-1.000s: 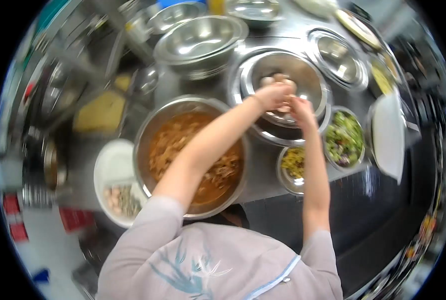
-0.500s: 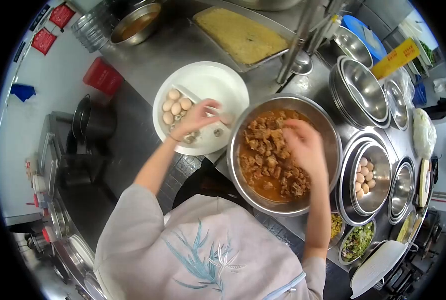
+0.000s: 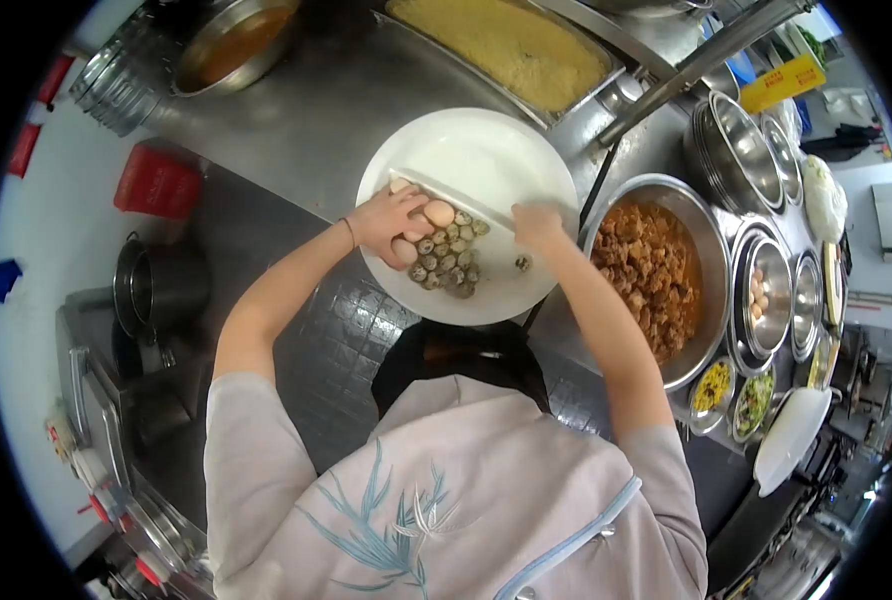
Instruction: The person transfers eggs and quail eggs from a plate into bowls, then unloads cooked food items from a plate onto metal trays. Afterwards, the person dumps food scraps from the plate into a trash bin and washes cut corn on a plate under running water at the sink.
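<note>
A round white divided dish (image 3: pixel 466 130) lies in front of me, a low ridge running across its inside. Below the ridge are brown eggs (image 3: pixel 439 213) and a cluster of speckled quail eggs (image 3: pixel 451 262). Curled over the brown eggs at the dish's left side is my left hand (image 3: pixel 388 222), its fingers closed around some of them. At the right side of the dish, close to the ridge's end, my right hand (image 3: pixel 539 226) is closed and slightly blurred; its contents are hidden. One quail egg (image 3: pixel 522 263) lies apart just below it.
Right of the dish stands a big steel bowl (image 3: pixel 723 300) of meat pieces in reddish sauce. Beyond it are stacked steel bowls (image 3: pixel 746 140) and a bowl of brown eggs (image 3: pixel 781 300). A tray of yellow food (image 3: pixel 511 50) sits at the back, a metal post (image 3: pixel 701 70) beside it.
My right hand has left the meat bowl and come left to the dish. My left hand has lowered onto the brown eggs. The view has shifted, showing the quail eggs more fully.
</note>
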`<state>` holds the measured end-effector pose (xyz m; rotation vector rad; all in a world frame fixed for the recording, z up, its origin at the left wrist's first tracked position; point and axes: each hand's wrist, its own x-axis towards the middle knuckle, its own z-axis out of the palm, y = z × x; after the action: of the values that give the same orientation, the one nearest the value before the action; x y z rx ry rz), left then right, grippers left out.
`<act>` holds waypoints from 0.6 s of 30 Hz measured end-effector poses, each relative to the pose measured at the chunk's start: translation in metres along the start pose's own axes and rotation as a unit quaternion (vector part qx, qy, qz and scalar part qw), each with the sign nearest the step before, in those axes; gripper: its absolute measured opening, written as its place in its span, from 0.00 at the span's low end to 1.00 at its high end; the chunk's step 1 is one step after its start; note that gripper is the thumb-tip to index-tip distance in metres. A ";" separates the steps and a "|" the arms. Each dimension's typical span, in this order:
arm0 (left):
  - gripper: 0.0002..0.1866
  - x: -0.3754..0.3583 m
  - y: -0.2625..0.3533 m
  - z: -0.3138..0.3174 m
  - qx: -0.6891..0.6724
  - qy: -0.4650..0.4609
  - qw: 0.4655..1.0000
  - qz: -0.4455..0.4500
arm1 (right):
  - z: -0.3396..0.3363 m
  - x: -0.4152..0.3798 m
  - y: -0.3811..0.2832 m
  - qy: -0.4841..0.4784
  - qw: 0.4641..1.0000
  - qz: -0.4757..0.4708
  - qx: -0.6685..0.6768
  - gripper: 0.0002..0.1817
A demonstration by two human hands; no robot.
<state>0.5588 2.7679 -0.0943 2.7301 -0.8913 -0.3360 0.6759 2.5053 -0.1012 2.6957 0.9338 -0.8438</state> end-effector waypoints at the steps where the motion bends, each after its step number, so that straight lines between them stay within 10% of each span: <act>1: 0.35 0.001 -0.005 0.006 -0.031 0.001 0.999 0.022 | -0.003 -0.003 0.002 -0.010 1.000 -0.022 -0.001 0.17; 7: 0.26 0.010 -0.019 0.004 -0.027 -0.032 0.993 0.108 | -0.035 -0.028 -0.039 0.106 0.974 -0.024 0.199 0.14; 18: 0.23 0.018 -0.029 0.000 -0.014 -0.056 0.978 0.200 | 0.015 0.016 -0.128 0.247 0.964 -0.084 -0.052 0.09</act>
<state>0.5889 2.7796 -0.1057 2.4456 -1.4214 -0.4166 0.6007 2.6103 -0.1189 2.8109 1.2738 -0.1242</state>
